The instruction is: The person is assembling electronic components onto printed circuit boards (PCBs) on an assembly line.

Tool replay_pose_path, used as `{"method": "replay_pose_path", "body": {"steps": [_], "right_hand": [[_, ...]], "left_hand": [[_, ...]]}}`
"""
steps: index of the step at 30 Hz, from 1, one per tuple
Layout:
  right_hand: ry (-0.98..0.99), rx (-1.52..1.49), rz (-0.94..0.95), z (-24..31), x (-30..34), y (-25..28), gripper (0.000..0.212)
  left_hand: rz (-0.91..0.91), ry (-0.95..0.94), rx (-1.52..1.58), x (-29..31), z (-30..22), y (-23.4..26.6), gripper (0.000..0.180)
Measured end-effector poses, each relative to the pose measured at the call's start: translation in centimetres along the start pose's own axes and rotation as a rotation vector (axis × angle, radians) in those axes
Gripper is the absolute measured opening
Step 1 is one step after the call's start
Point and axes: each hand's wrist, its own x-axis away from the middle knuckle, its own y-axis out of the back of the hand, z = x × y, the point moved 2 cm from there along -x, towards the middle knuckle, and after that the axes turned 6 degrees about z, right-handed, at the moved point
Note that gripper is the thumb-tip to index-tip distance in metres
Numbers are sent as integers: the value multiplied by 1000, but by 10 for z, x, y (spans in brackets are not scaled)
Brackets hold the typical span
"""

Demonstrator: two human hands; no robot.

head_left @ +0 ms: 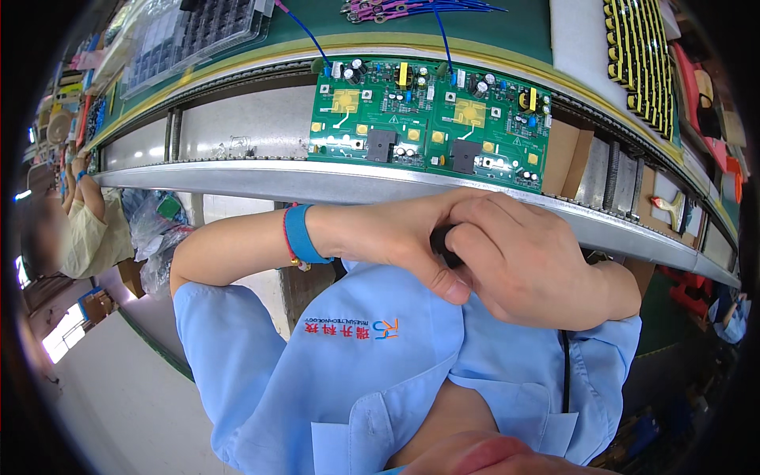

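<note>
Both hands meet in front of my chest. My left hand (402, 237), below a blue wristband (307, 235), is curled, its fingertips hidden behind the other hand. Bent fingers close my right hand (526, 257) against it. Between them shows part of a small black thing (445, 245); its kind is hidden. Just beyond the hands, a pair of joined green circuit boards (431, 119) spans the conveyor. They carry black blocks, capacitors and yellow-wrapped transformers. Two blue wires (443, 36) rise from their far edge.
The conveyor's metal rail (237, 176) runs between me and the boards. Beyond lie pink-ended blue wires (388, 9), a clear plastic tray (190, 39) and rows of yellow-and-black parts (637, 55). A brush (671, 209) lies at right. Another person (87, 226) sits at far left.
</note>
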Motion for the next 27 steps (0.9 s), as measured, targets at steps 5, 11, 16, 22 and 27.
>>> {"method": "replay_pose_path", "body": {"steps": [5, 11, 16, 22, 27], "right_hand": [[26, -175, 36, -6, 3, 4, 32], [36, -248, -70, -18, 9, 39, 48], [-371, -9, -197, -48, 28, 22, 42], [-330, 213, -99, -57, 25, 8, 43], [-341, 251, 9, -53, 18, 11, 47]], "left_hand": [[-14, -62, 85, 0, 9, -2, 83], [41, -69, 96, 8, 10, -2, 77], [-290, -128, 94, 38, -9, 16, 74], [-698, -271, -293, 90, -27, 36, 69], [-836, -330, -601, 114, -25, 43, 44]]}}
